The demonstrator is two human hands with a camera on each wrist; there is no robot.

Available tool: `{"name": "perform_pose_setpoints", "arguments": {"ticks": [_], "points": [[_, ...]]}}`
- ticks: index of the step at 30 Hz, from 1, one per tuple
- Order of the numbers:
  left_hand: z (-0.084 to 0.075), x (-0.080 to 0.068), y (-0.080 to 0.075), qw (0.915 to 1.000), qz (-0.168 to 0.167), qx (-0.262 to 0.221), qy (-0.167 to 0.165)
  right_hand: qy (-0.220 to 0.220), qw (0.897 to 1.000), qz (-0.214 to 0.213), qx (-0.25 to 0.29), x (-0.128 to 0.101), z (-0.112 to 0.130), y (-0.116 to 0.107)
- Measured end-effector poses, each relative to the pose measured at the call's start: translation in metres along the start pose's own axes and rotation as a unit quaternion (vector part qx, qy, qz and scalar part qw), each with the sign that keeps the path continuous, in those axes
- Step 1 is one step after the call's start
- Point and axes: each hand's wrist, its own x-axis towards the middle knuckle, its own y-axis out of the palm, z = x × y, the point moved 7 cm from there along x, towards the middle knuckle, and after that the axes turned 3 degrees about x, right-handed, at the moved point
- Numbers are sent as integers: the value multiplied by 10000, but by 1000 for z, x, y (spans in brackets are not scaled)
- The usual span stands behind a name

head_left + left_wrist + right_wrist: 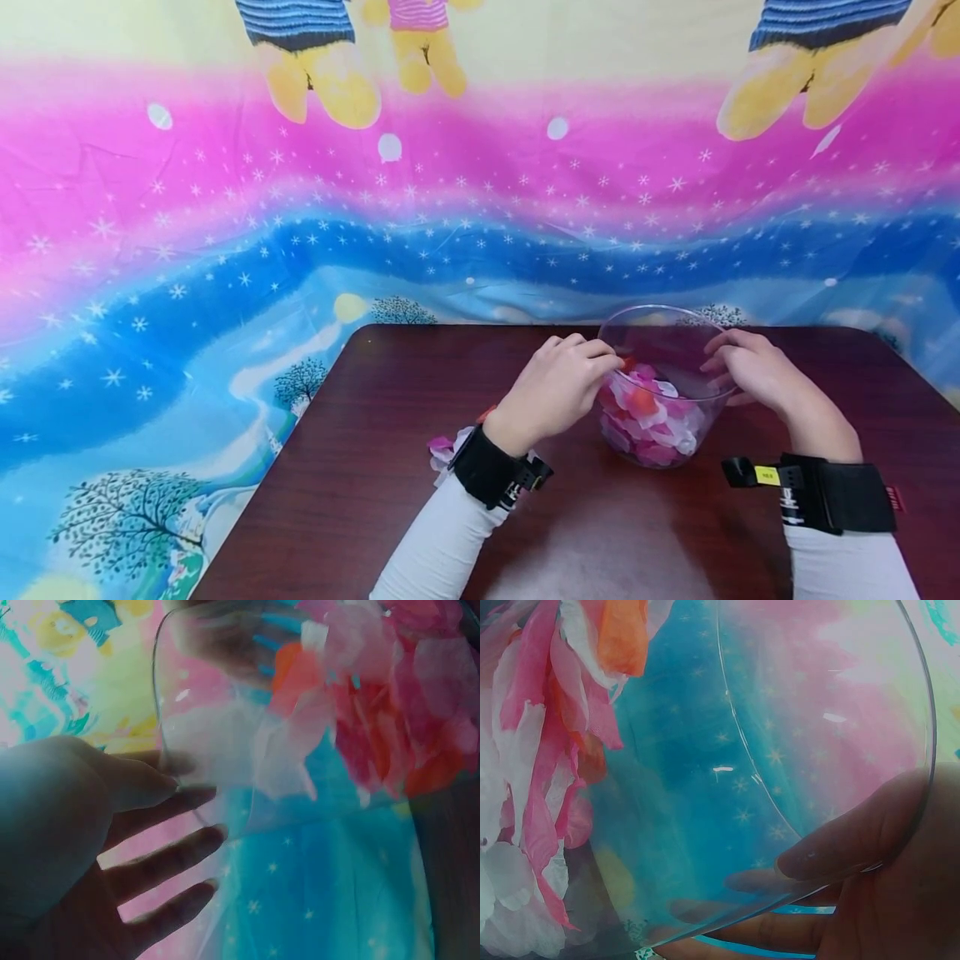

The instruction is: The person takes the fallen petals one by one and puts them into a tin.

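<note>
A clear, wide-mouthed plastic or glass container (pixel 711 410) stands tilted on the table, partly filled with pink, white and red-orange petals (pixel 647 417). At its left rim, my left hand (pixel 562 385) pinches the edge between thumb and forefinger; the other fingers (pixel 169 862) spread loosely beside the wall. My right hand (pixel 761 375) grips the opposite rim. In the right wrist view, its thumb (pixel 840 836) shows through the wall, with fingers on the other side of it. Petals (pixel 390 712) lie heaped toward the container's bottom.
A few loose petals (pixel 441 450) lie on the dark wooden table (pixel 360 533), partly hidden behind the left wrist. A printed cloth (pixel 480 192) hangs behind the table's far edge. Both wrists wear black straps (pixel 855 496) over light sleeves.
</note>
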Motion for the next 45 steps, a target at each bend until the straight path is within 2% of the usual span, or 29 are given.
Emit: {"name": "perform_pose_setpoints", "arguments": {"ticks": [2,5,8,10,13,16,21,24,26,30,35,41,45], "points": [[7,-1,-4,9997,52,-223,-64,-9,10000,-4,-13,0,1,0],[24,-5,-14,9974,-44,-691,-212,-10,10000,1,-21,0,3,-1],[50,-15,-24,9918,-62,-1140,-572,-5,10000,14,-29,-1,4,-1],[70,-24,-27,9856,99,-1453,-854,21,10000,34,-12,-1,5,-2],[100,-43,-24,9684,661,-1964,-1390,54,10000,62,20,-1,5,-3],[124,-62,-11,9440,1319,-2356,-1898,79,9999,69,19,-2,3,-4],[149,-84,19,9094,2117,-2473,-2588,89,9999,54,-13,-3,-1,-5],[152,-90,38,8909,2512,-2525,-2818,81,10000,55,-13,-4,-4,-4],[151,-92,51,8823,2742,-2505,-2891,71,10000,49,-25,-4,-5,-3],[147,-95,70,8698,3050,-2381,-3061,63,10000,28,-35,-4,-5,-2],[140,-98,84,8562,3191,-2443,-3248,23,10000,22,-45,-3,-2,-2],[133,-100,95,8481,3316,-2486,-3301,-26,10000,45,5,-2,0,0],[131,-99,97,8499,3386,-2481,-3186,-24,10000,31,26,-1,0,1]]}}
